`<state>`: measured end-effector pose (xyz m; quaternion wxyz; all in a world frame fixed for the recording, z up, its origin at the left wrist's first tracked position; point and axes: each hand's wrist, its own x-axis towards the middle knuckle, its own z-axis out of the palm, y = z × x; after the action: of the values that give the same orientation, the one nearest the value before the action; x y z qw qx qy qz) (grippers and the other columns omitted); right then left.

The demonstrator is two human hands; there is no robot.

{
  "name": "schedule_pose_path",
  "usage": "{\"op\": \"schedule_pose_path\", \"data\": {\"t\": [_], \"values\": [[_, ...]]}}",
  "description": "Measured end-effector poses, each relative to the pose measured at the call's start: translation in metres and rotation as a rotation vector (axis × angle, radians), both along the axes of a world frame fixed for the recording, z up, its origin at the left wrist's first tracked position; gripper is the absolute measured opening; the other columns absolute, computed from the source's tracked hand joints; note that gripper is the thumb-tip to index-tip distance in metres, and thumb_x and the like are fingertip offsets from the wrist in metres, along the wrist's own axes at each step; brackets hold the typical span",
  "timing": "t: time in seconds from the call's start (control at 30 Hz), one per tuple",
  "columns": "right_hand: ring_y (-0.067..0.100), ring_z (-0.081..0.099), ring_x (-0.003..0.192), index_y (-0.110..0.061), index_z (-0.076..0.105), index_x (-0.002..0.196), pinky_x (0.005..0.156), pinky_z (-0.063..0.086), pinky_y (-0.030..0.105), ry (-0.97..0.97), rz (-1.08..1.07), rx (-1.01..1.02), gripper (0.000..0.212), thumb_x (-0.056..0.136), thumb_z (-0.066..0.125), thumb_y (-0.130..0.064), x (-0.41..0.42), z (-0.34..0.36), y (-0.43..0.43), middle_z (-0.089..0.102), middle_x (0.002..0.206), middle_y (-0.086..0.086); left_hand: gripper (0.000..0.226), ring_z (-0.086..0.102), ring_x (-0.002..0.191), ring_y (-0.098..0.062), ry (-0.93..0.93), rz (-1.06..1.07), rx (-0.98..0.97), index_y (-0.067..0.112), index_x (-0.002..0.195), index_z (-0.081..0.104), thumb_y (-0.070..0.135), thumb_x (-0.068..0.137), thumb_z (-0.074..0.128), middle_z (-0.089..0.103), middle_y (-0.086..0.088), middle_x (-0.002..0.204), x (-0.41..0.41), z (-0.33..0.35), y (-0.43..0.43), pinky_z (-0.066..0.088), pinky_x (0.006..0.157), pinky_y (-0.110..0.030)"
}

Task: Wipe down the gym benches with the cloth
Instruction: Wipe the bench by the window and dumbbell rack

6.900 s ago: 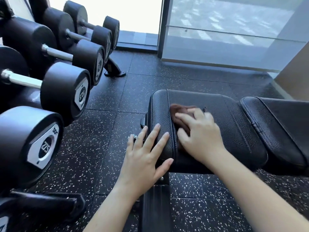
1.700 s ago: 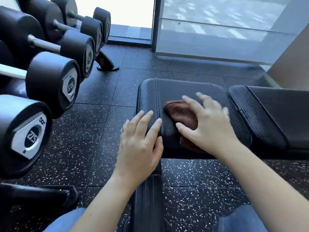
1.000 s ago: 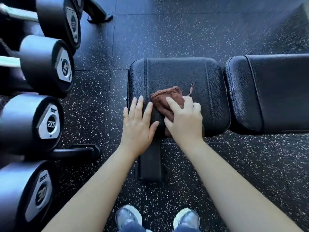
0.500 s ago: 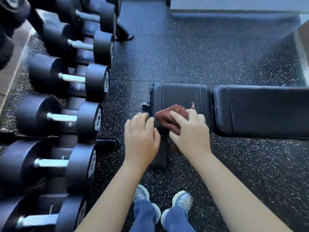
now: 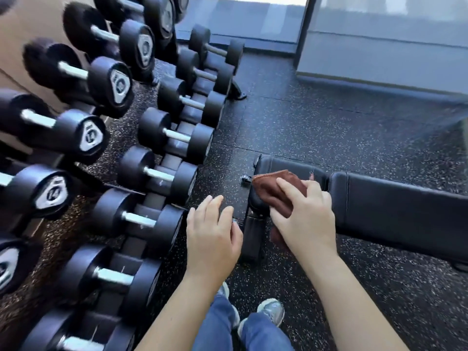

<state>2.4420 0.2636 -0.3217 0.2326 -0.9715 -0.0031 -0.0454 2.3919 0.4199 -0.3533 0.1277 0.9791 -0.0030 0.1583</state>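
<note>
Head view: right hand [image 5: 307, 219] clutches cloth [image 5: 271, 188], wiping seat pad [image 5: 281, 164] end; left hand [image 5: 212, 231] loose, empty; next, likely sweep along back pad [image 5: 395, 206]

cloth [image 5: 273, 191] partly hidden under right hand [image 5: 306, 219]; bench [image 5: 395, 209] cut off at right edge; upper dumbbells [image 5: 111, 82] motion-blurred, most weight labels unreadable; lowest ones cropped

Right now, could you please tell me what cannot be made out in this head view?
Head view:
cloth: its middle is covered by the right hand.
back pad: far end cut off by the right edge.
dumbbell labels: upper ones smeared by motion blur.
seat pad: near corner hidden under the cloth.
</note>
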Motion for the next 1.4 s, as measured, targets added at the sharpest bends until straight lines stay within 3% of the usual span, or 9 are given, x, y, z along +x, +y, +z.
{"op": "schedule_pose_path", "data": {"t": [0.2, 0.43, 1.0, 1.4], "values": [[0.039, 0.05, 0.094, -0.024, 0.064, 0.118, 0.076, 0.048, 0.046, -0.085, 0.107, 0.003, 0.052, 0.067, 0.077, -0.027, -0.013, 0.05, -0.006, 0.055, 0.113, 0.017, 0.032, 0.058, 0.109, -0.036, -0.029, 0.02, 0.037, 0.006, 0.094, 0.068, 0.023, 0.081, 0.044, 0.064, -0.017, 0.112, -0.021, 0.048, 0.0, 0.046, 0.089, -0.056], [0.039, 0.053, 0.09, -0.023, 0.067, 0.113, 0.072, 0.051, 0.045, -0.114, 0.177, -0.004, 0.054, 0.061, 0.082, -0.024, -0.003, 0.061, 0.001, 0.057, 0.108, 0.016, 0.033, 0.057, 0.108, -0.037, -0.081, 0.042, 0.033, 0.004, 0.095, 0.068, 0.023, 0.081, 0.044, 0.063, -0.018, 0.112, -0.005, 0.063, 0.024, 0.047, 0.087, -0.057], [0.041, 0.054, 0.08, -0.02, 0.067, 0.11, 0.064, 0.05, 0.044, -0.246, 0.033, -0.081, 0.054, 0.058, 0.082, -0.021, 0.197, 0.087, 0.155, 0.06, 0.101, 0.017, 0.032, 0.058, 0.108, -0.037, -0.203, -0.181, -0.052, 0.003, 0.096, 0.067, 0.02, 0.082, 0.044, 0.063, -0.017, 0.111, 0.244, 0.081, 0.169, 0.044, 0.09, -0.054], [0.041, 0.055, 0.075, -0.019, 0.07, 0.106, 0.061, 0.051, 0.044, -0.269, 0.0, -0.17, 0.054, 0.054, 0.085, -0.022, 0.274, 0.088, 0.181, 0.061, 0.097, 0.018, 0.032, 0.059, 0.108, -0.037, -0.188, -0.247, -0.078, 0.003, 0.096, 0.068, 0.018, 0.081, 0.044, 0.064, -0.016, 0.113, 0.32, 0.086, 0.191, 0.044, 0.09, -0.056]]}}
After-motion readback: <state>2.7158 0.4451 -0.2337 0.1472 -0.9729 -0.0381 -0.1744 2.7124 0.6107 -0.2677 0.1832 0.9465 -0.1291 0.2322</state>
